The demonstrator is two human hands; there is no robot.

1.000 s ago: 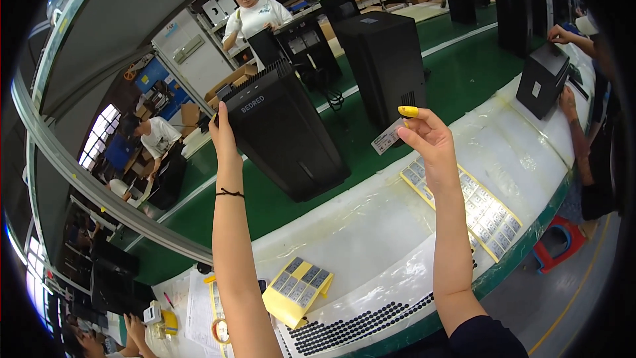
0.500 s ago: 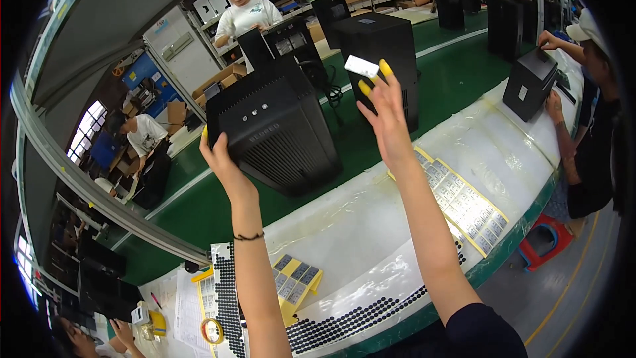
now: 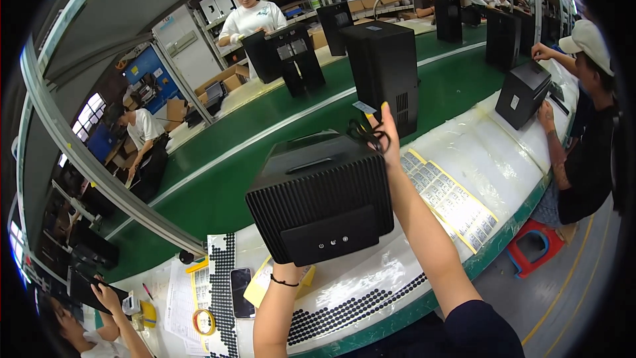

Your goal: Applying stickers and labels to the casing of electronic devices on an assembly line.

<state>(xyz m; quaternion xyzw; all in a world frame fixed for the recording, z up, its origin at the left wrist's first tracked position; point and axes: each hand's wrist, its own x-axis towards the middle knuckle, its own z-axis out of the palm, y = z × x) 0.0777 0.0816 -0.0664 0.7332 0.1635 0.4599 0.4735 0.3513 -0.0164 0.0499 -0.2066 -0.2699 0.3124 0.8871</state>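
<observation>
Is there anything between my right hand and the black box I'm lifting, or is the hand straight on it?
Nothing visible stands between them. The right hand rests on the top rear corner of the black ribbed box, beside a coiled black cord, with a small label at the fingertips. The left hand is hidden beneath the box.

Both forearms are bare as they rise from the lower edge of the frame. A thin dark band circles the left wrist at lower centre, and the right hand (image 3: 387, 134) near the frame's centre has yellow-painted nails. A dark navy short sleeve covers the right upper arm at the bottom right.
</observation>
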